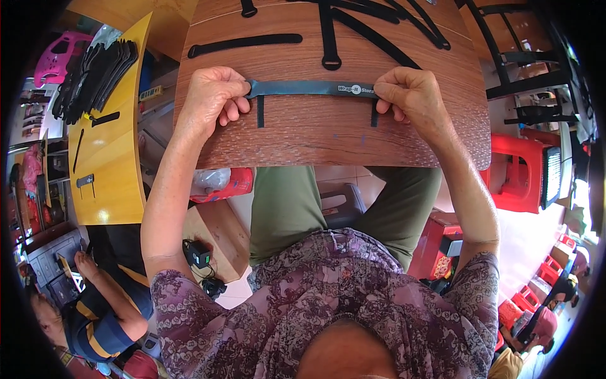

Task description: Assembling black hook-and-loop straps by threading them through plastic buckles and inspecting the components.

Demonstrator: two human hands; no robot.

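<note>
A dark hook-and-loop strap with pale printing near its right end is stretched level between my two hands, over the wooden table. My left hand pinches its left end between thumb and fingers. At the other end, my right hand grips the printed tip the same way. Two short dark strips show on the table below the strap, the left strip and the right strip. Farther back lie a black strap with a looped end and another looped strap, among several more.
My table ends just in front of my lap. To the left stands a yellow board with a pile of black straps. A red plastic stool is on the right. Another person sits at the lower left.
</note>
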